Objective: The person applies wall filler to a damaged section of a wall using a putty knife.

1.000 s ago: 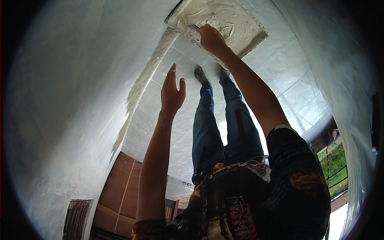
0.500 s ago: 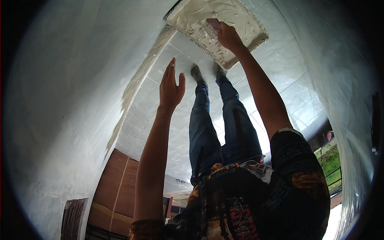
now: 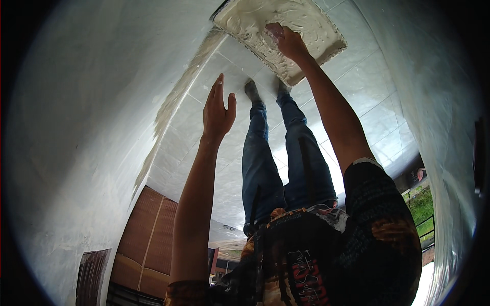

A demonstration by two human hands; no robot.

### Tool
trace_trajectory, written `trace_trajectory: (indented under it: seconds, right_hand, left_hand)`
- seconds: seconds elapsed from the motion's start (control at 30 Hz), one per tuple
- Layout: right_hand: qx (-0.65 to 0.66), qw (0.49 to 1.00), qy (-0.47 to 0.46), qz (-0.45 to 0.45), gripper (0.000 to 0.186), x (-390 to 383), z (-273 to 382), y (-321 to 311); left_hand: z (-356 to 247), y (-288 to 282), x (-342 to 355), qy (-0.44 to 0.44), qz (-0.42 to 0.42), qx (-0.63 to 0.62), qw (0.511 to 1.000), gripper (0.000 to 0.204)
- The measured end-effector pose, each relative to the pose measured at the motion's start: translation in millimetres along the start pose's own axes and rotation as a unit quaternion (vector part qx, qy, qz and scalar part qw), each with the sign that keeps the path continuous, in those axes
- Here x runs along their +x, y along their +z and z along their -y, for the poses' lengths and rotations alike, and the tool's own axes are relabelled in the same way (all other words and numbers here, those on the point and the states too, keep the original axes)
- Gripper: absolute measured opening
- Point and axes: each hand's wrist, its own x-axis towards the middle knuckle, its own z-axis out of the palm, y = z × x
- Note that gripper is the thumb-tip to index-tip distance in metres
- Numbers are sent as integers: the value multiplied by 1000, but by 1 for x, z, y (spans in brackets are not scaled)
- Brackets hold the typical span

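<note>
Indoors | right fingers (image 3: 288,35) clamped on scraper (image 3: 274,32) | left fingers (image 3: 219,93), thumb (image 3: 231,104) apart | paste tray (image 3: 336,52), tiled floor (image 3: 234,67), pale wall (image 3: 97,117)

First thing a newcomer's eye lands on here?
Probably the tray of cream paste at top centre, with the right hand over it gripping a flat tool. Next, the left hand, open and empty, to the left of the jeans. The pale wall fills most of the left side.
</note>
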Motion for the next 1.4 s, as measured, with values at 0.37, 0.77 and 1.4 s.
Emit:
trace_trajectory:
  seconds: [0.37,0.77,1.4]
  right_hand:
    - [-30,990,-34,133,36,22,10,16]
    - [145,915,46,373,29,19,-13,-34]
    - [680,647,-75,338,41,-175,228,-132]
  left_hand:
    - [0,6,-7,-7,-4,-17,1000,54]
    - [-2,-11,-10,-4,-25,-4,1000,55]
    - [-88,-205,-56,107,-189,64,974,54]
